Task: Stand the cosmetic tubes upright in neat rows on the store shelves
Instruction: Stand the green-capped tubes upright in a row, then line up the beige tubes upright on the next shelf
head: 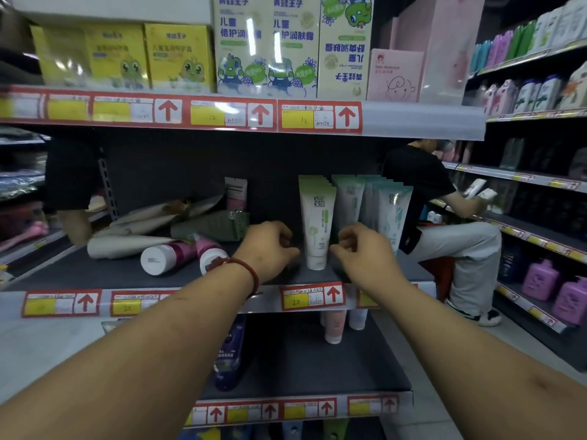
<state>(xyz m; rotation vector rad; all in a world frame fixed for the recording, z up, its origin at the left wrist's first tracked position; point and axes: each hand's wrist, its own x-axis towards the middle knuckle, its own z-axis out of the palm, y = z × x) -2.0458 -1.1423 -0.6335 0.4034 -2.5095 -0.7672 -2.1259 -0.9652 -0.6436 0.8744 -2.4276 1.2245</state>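
Tubes (317, 223) upright, dark shelf (95, 274), shop aisle (444, 392)

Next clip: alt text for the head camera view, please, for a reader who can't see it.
The left hand and right hand flank a green-and-white tube standing upright at the front of the middle shelf, ahead of rows of similar upright tubes. To its left, a heap of tubes lies fallen.

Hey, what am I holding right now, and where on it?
The left hand and right hand flank the green tube at its lower end, above its cap; whether they touch it cannot be told.
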